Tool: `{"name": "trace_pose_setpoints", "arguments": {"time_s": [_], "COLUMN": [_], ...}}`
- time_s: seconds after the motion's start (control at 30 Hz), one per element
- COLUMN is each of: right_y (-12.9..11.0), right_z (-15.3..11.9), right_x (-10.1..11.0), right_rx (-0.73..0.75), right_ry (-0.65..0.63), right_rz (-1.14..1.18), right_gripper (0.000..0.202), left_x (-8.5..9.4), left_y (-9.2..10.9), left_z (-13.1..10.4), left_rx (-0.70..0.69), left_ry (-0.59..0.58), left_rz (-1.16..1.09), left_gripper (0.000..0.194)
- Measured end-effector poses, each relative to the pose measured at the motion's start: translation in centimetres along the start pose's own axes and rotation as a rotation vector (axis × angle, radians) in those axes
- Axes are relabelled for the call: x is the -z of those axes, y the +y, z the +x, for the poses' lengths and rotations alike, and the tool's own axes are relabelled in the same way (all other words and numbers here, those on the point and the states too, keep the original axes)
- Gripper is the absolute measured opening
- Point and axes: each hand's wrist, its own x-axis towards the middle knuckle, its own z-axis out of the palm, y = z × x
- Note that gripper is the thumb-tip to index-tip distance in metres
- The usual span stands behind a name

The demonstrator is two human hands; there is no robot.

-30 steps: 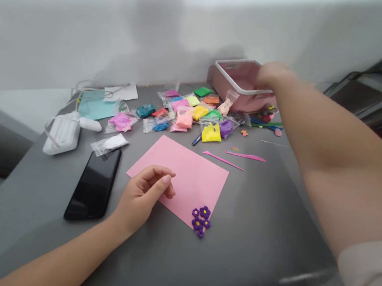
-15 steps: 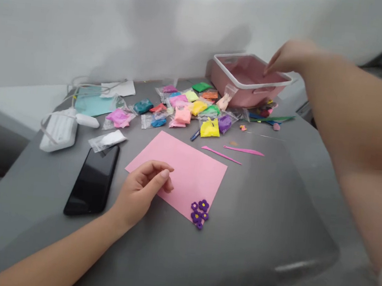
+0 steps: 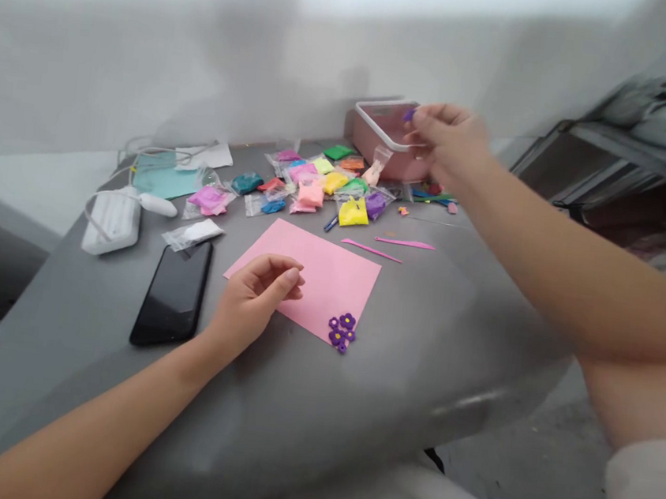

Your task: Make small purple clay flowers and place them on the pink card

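Note:
My right hand point(image 3: 448, 139) is raised in front of the pink bin point(image 3: 382, 124), its fingers pinching a small purple piece point(image 3: 410, 115). My left hand point(image 3: 260, 293) rests at the left part of the pink sheet point(image 3: 331, 269), fingers curled and thumb near the fingertips; anything between them is too small to make out. Purple flowers point(image 3: 341, 331), some with yellow centres, lie clustered at the sheet's near right corner. Two pink modelling tools point(image 3: 405, 244) lie beyond the sheet on the right.
Several bags of coloured clay point(image 3: 311, 193) spread across the back of the grey table point(image 3: 268, 417). At the left are a black phone point(image 3: 172, 292), a white power strip point(image 3: 113, 218) with cables and a light blue sheet point(image 3: 165, 176). A shelf point(image 3: 647, 147) stands at the far right.
My right hand has come out of the pink bin and moved left, now with a purple piece in its fingers. My left hand keeps its curled pose. The camera view has shifted.

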Motion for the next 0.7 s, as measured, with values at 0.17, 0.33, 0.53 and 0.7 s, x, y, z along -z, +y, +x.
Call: {"name": "trace_pose_setpoints", "arguments": {"time_s": [0.17,0.33,0.53,0.7], "right_y": [-9.3,-13.2,-12.4,-12.3], "right_z": [-7.8,-12.8,-14.0,-14.1], "right_x": [-8.2,-11.0,-10.9,-10.8], "right_rx": [-0.119,0.188,0.314,0.367], "right_ry": [-0.235,-0.244,-0.16,-0.207], "right_rz": [0.26,0.265,0.126,0.122], "right_gripper": [0.038,0.008,0.009,0.014], "left_x": [-0.2,-0.6,-1.3,-1.5], "left_y": [1.0,1.9,2.1,1.6], "left_z": [-0.2,-1.4,-2.0,-1.8], "left_rx": [-0.05,0.079,0.136,0.123], "left_ry": [0.051,-0.106,-0.13,-0.078], "left_rz": [-0.041,-0.157,-0.023,0.044], "left_gripper": [0.023,0.023,0.017,0.018]}}
